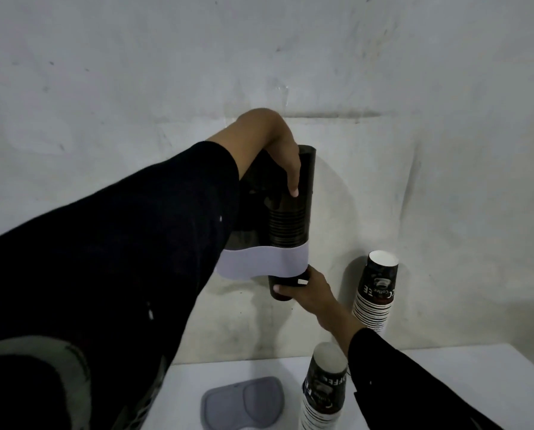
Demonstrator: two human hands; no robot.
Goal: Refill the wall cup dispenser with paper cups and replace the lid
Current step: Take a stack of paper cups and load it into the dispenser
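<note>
The wall cup dispenser (pixel 293 218) is a dark see-through tube with a white band at its base, fixed to the wall. Stacked cup rims show inside its lower half. My left hand (pixel 275 144) rests over the tube's open top, fingers curled down its front. My right hand (pixel 306 290) grips the bottom cup (pixel 279 290) that pokes out under the white band. The grey lid (pixel 242 401) lies flat on the white table, below the dispenser. Two stacks of upside-down paper cups stand to the right: one (pixel 376 293) against the wall, one (pixel 321 389) nearer me.
The white table (pixel 445 383) fills the lower right, its back edge against the pale scuffed wall (pixel 414 119). My dark left sleeve (pixel 104 259) hides the left part of the dispenser and of the table.
</note>
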